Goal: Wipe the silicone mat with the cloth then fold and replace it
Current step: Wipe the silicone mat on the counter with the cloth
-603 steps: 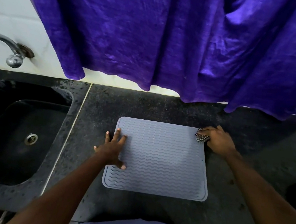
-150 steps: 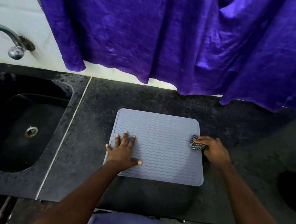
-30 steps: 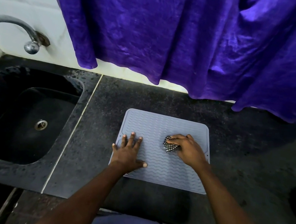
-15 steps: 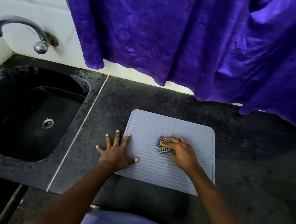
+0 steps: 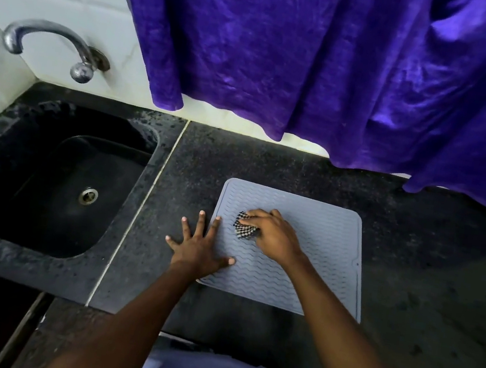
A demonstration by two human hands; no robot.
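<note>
Clenched on the checked cloth [image 5: 246, 229], my right hand [image 5: 272, 235] scrubs the silicone mat [image 5: 321, 242]; my flat, released left hand [image 5: 197, 248] barely overlaps it, risking slippage.

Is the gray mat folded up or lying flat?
Flat. The silicone mat lies spread on the counter, corners showing, no crease.

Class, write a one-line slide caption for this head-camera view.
Right hand wipes the grey wavy silicone mat with a black-and-white checked cloth while the left hand steadies its edge.
</note>
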